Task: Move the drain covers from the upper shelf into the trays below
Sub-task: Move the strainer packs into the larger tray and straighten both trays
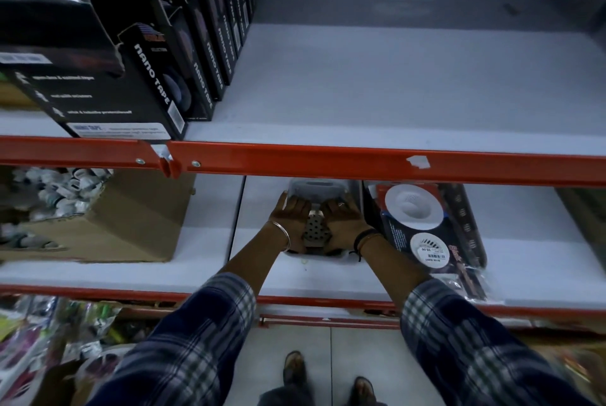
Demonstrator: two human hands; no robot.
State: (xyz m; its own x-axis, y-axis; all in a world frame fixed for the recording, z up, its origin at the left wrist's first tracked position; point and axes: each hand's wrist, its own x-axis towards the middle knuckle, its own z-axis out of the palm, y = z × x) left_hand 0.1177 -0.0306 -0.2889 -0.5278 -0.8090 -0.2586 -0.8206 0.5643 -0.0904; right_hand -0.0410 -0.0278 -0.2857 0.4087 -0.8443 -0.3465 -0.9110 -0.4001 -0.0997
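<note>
Both my hands reach into a white tray (315,186) on the lower shelf. My left hand (292,217) and my right hand (344,218) lie side by side, palms down, over perforated metal drain covers (314,231) stacked inside the tray. Between the hands one square cover with round holes shows. The fingers rest on the stack and press it from both sides; the rest of the stack is hidden under the hands. The upper shelf (377,87) to the right of the tape boxes is bare white board.
Black nano tape boxes (154,77) fill the upper shelf's left. An orange shelf beam (328,161) crosses above my hands. A tray of packaged white round strainers (423,228) sits right of the white tray. A cardboard box (108,225) of small parts stands at left.
</note>
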